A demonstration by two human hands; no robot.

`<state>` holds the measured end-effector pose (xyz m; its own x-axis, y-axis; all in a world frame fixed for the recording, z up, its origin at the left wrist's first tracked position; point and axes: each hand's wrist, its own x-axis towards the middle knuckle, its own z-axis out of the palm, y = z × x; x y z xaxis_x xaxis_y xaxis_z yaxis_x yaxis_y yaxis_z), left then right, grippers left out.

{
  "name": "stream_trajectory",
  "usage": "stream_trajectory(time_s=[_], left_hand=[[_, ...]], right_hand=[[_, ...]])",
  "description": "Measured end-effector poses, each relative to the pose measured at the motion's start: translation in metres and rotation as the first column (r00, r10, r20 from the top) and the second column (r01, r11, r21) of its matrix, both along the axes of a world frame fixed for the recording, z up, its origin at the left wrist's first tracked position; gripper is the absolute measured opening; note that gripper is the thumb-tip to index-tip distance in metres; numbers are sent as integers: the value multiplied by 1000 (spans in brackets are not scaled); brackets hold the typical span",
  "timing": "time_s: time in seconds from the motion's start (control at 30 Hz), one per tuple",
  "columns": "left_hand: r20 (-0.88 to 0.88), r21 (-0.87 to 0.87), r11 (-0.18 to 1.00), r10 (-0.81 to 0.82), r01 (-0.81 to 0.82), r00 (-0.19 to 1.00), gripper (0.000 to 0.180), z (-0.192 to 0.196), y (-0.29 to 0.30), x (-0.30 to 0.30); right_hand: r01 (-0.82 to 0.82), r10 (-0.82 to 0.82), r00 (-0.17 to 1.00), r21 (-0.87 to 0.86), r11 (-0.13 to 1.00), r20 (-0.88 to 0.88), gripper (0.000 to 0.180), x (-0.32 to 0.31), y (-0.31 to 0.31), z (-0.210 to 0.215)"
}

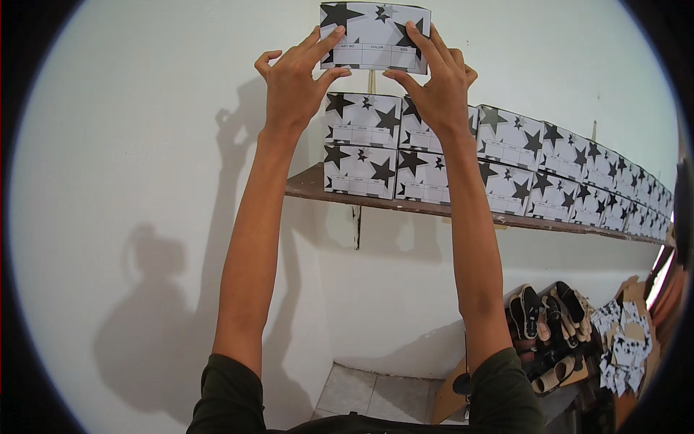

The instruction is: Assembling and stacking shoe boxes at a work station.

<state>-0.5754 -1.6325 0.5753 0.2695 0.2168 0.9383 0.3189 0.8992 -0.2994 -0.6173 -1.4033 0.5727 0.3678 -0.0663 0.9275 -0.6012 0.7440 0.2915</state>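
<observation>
A white shoe box [372,36] with black stars is raised in front of me, its labelled end facing me. My left hand [300,69] grips its left side, fingers on the front face and thumb at the lower edge. On the opposite side my right hand [437,72] clasps the box the same way. Both arms are stretched up and forward. Below the held box, matching star-patterned boxes [361,119] stand two high on a brown wall shelf [318,185]. My right hand and forearm cover part of that stack.
The row of boxes [560,148] runs along the shelf to the right. A metal bracket [357,228] supports the shelf's left end. At lower right, several shoes [549,318] are piled beside a carton [625,347] holding white-and-black patterned pieces. Grey floor tiles [369,390] show below.
</observation>
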Motion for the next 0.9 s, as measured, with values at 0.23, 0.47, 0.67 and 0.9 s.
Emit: stream_trajectory(time_s=[0.23, 0.47, 0.67, 0.9], left_hand=[[47, 17, 995, -96, 96, 994, 60, -8, -34, -34], [111, 5, 984, -177, 178, 978, 61, -14, -42, -50], [134, 22, 979, -203, 202, 970, 61, -22, -40, -66], [167, 26, 975, -222, 221, 961, 59, -22, -36, -69]], right_hand=[[113, -112, 992, -13, 993, 63, 76, -9, -36, -9], [153, -151, 976, -4, 988, 156, 77, -11, -42, -17], [209, -207, 957, 8, 978, 203, 79, -18, -42, -25], [212, -209, 952, 10, 977, 223, 78, -26, -41, -27]])
